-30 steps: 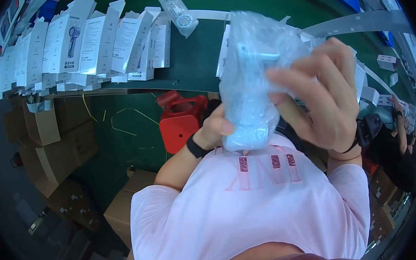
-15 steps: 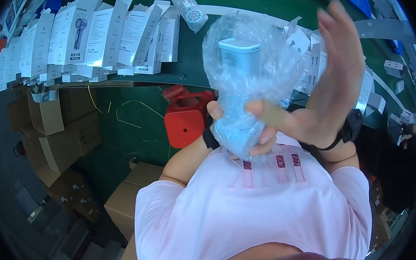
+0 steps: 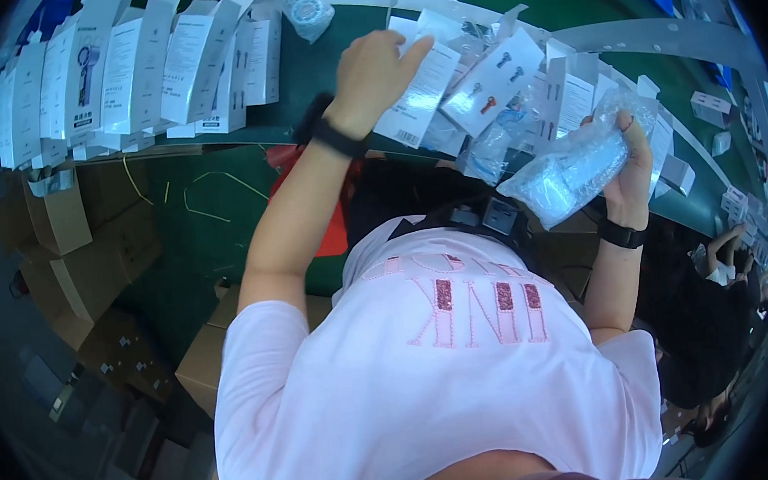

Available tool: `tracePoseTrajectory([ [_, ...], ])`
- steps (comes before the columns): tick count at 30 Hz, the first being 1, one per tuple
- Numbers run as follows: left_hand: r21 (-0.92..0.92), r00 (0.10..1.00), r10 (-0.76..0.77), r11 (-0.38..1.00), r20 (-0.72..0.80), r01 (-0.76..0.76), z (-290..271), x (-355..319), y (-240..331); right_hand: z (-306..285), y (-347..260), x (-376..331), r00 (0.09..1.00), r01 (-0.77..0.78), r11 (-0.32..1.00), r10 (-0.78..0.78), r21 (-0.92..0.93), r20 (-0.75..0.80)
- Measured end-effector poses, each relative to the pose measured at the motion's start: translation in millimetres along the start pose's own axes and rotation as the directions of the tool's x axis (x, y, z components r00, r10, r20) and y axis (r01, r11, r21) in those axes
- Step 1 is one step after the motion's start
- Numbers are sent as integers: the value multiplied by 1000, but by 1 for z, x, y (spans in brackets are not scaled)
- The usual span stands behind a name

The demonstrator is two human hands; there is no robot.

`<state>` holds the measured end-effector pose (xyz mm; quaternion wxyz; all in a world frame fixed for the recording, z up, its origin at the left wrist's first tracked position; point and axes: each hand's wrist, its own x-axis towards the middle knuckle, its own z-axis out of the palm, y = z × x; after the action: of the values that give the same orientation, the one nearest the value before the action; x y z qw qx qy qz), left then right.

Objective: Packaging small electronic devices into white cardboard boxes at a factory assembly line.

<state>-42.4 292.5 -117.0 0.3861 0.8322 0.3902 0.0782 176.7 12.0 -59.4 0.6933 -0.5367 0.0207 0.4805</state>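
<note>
My right hand [image 3: 633,166] grips a light blue handheld fan in bubble wrap [image 3: 568,176], holding it tilted in front of the bench's right part. My left hand [image 3: 373,77] is raised over the bench edge, thumb spread from the fingers, with nothing seen in it. Right beside it lies a loose pile of white printed cartons [image 3: 422,93]; I cannot tell whether the fingers touch one. Another carton with small fans pictured on it [image 3: 493,82] leans in the same pile, among clear plastic bags [image 3: 489,146].
A row of upright white cartons with raised flaps [image 3: 127,75] lines the bench's left side. Behind it lies another bubble-wrapped fan [image 3: 301,10]. Under the bench are brown cardboard boxes [image 3: 106,262] and a partly hidden red container [image 3: 334,230]. Another person in dark clothes [image 3: 697,324] is at the right.
The fan has moved rightward and down, now in my right hand alone, its wrap closer around it. My left hand has let go and reached up to the carton pile.
</note>
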Motion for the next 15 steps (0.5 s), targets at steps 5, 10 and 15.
tracePoseTrajectory([
  [5,248,985,-138,963,105,109,49,50,-1,67,0,-17,988,151,956,-133,-252,84],
  [10,254,994,109,962,-32,-97,-12,-3,41,46,-15,-33,949,258,843,-129,-473,288],
  [15,243,879,415,901,-236,-360,-59,-71,76,135,-15,-42,775,607,444,-144,-659,616],
])
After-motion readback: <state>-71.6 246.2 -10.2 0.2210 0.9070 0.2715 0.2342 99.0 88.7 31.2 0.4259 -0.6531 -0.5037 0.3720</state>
